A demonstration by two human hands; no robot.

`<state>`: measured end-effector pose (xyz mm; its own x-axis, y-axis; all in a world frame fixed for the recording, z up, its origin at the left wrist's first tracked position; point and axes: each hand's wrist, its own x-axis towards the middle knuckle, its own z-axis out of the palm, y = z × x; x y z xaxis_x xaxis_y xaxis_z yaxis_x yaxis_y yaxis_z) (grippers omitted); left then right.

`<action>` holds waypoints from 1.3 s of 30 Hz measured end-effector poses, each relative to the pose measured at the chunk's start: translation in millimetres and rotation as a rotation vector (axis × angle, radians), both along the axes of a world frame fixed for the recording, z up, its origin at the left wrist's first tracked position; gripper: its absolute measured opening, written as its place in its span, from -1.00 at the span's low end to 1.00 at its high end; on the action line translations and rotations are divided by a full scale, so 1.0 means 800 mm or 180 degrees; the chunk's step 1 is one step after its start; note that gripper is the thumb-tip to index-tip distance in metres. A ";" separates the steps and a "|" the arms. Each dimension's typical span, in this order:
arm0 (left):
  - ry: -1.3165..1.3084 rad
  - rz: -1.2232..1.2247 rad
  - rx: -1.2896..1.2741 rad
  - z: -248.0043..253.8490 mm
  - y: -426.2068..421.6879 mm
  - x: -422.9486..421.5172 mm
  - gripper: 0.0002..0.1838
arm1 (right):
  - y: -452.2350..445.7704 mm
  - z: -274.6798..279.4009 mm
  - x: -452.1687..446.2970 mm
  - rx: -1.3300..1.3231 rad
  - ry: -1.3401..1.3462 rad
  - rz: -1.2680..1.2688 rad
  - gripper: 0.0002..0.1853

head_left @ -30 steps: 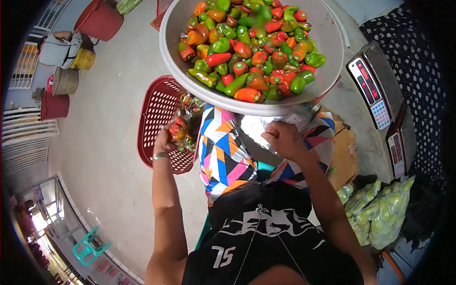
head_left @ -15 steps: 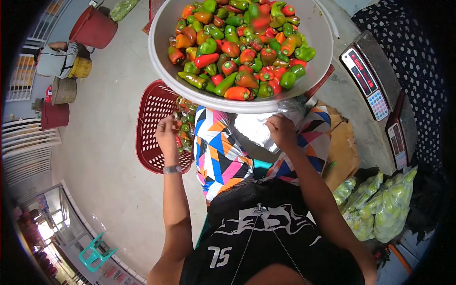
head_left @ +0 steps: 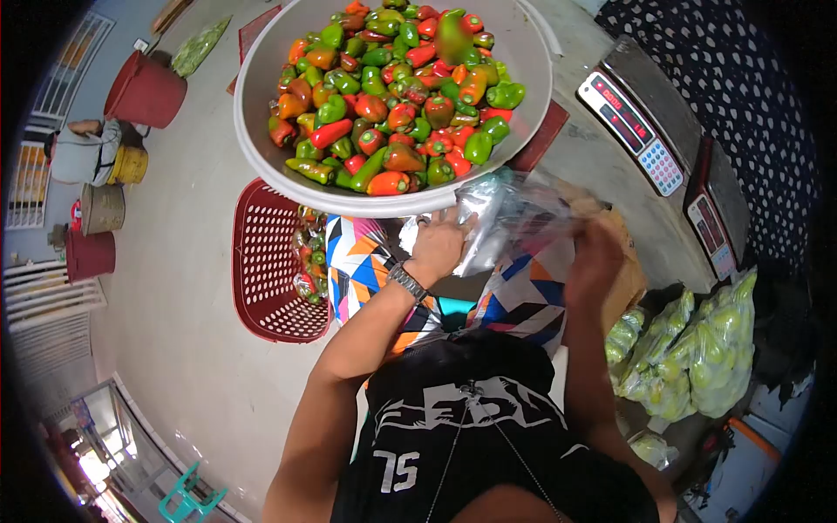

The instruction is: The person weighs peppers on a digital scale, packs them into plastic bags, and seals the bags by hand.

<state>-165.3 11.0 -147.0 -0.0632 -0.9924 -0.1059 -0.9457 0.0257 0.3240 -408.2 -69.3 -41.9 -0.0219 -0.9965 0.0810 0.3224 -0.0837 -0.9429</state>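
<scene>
A clear plastic bag (head_left: 497, 222) is stretched out over my lap, just below the basin rim. My left hand (head_left: 438, 246), with a watch at the wrist, grips the bag's left side; its fingertips are partly behind the plastic. On the far side, my right hand (head_left: 596, 254) is closed on the bag's other end and smeared by motion. Above both hands stands a large grey basin (head_left: 253, 131) full of red, green and orange peppers (head_left: 384, 109). A dark red perforated basket (head_left: 270, 261) left of my legs holds bagged peppers (head_left: 311, 257).
Two digital scales (head_left: 632, 131) (head_left: 711, 231) stand at the right. Below them lie filled bags of pale green produce (head_left: 697, 357). A person (head_left: 85, 152) is at the far left near red tubs (head_left: 146, 90). A green stool (head_left: 189, 495) stands at lower left.
My left hand has moved from the basket across to the plastic over my lap. My right hand has swung right, drawing the clear bag out. The whole view has shifted somewhat.
</scene>
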 end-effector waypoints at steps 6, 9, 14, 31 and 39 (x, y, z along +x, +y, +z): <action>0.0168 -0.0054 0.0015 0.048 0.001 0.013 -0.39 | -0.041 0.145 -0.029 -0.0078 -0.0882 0.0658 -0.73; 0.1118 0.0017 0.0144 0.085 0.012 0.006 -0.36 | -0.059 0.158 -0.014 0.0304 -0.1023 0.1213 -0.70; 0.3113 0.0243 -0.0570 0.295 0.034 0.025 -0.11 | -0.048 0.141 0.032 0.0546 -0.1371 0.2036 -0.61; 0.3817 0.1166 -0.0780 0.305 -0.004 0.044 -0.89 | -0.014 0.160 0.122 -0.0164 0.0764 0.2141 -0.61; 0.2894 0.1235 -0.0910 0.318 0.026 0.076 -0.86 | -0.019 0.162 0.131 -0.0319 0.1582 0.2017 -0.79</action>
